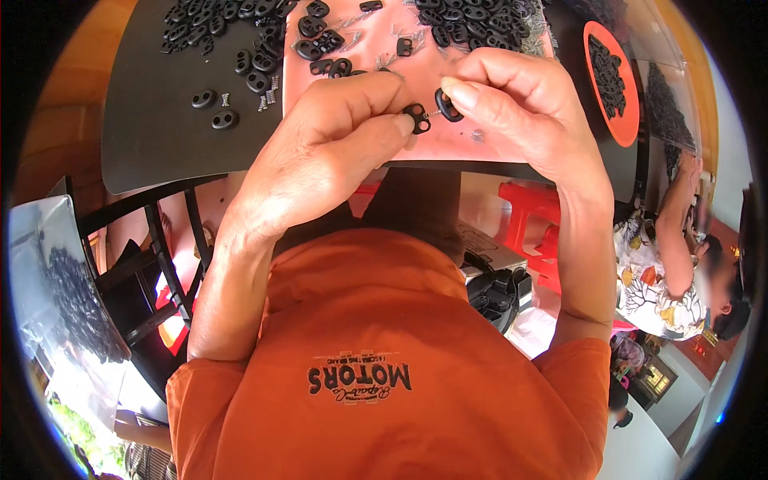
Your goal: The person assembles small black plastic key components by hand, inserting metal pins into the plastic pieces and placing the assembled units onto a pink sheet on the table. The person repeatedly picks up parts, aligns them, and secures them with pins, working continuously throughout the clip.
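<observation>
One two-holed black piece [418,118] sits pinched in the left hand [324,144] above the near edge of the worktop [176,148], opposite an oval black piece [450,111] grasped by the right hand [532,112], apparently to keep the spring [433,114] between them lined up.

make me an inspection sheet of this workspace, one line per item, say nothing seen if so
Surface: black table, with a pink sheet over part of it
Job's things: two-holed black piece and rounded black piece, a small spring between them
Clutter: loose black pieces and springs scattered about; red-orange plate of black parts at right
Hands: left hand pinches the two-holed piece in its fingers, right hand the rounded one
Cables: nothing seen
Surroundings: red stool, clear bag of dark parts at left, another person at right
</observation>
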The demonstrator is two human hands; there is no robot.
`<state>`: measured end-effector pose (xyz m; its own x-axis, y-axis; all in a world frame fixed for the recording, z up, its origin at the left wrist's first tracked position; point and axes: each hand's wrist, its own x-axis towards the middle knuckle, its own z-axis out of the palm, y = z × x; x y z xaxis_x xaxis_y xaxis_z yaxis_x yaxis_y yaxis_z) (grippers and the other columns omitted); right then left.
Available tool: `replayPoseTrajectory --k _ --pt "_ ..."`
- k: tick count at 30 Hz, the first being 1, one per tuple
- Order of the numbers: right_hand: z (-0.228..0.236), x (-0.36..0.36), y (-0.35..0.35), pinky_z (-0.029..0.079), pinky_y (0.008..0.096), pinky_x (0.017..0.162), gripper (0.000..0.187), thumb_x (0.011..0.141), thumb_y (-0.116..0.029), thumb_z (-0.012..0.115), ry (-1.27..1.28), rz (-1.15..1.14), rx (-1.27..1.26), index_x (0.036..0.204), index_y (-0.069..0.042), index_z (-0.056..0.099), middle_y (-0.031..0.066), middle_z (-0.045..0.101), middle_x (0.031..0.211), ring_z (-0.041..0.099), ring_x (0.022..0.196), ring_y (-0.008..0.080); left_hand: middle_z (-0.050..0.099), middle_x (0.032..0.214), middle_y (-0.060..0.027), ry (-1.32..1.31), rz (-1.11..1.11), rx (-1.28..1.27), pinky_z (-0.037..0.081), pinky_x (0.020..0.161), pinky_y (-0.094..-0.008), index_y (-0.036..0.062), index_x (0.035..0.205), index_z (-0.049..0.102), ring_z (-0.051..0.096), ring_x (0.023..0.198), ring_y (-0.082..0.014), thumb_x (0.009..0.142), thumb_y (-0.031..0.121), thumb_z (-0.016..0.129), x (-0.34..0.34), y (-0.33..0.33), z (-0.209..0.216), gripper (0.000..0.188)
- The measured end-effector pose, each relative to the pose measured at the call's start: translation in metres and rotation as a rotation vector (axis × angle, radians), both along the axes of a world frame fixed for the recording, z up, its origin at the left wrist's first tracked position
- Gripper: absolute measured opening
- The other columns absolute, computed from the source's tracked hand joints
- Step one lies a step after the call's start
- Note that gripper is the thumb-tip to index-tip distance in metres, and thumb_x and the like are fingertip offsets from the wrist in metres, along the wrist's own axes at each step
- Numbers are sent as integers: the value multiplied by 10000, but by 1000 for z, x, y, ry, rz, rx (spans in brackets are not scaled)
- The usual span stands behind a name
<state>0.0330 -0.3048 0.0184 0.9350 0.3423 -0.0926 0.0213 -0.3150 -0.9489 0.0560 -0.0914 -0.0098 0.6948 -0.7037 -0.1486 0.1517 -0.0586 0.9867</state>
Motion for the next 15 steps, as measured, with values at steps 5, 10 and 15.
replayPoseTrajectory --k 5,10,15 --pt "-1 -3 4 259 198 504 215 918 -181 611 -20 -3 45 776 -19 612 -98 407 639 326 603 -8 461 711 38 5 24 -24 307 586 -210 1 860 572 382 650 -52 883 120 506 -3 1 -1 139" --pt "2 -3 4 288 198 525 201 907 -174 620 33 -9 64 782 -18 618 -92 442 649 359 617 -7 476 719 37 16 12 -8 310 595 -207 2 864 581 393 658 -49 882 122 511 -2 2 -1 140" --pt "1 -4 4 294 197 530 191 897 -177 629 75 -46 107 784 -23 622 -91 448 651 363 618 -5 487 725 38 53 -7 -15 310 595 -204 -1 874 591 396 656 -45 880 119 517 0 3 1 141"
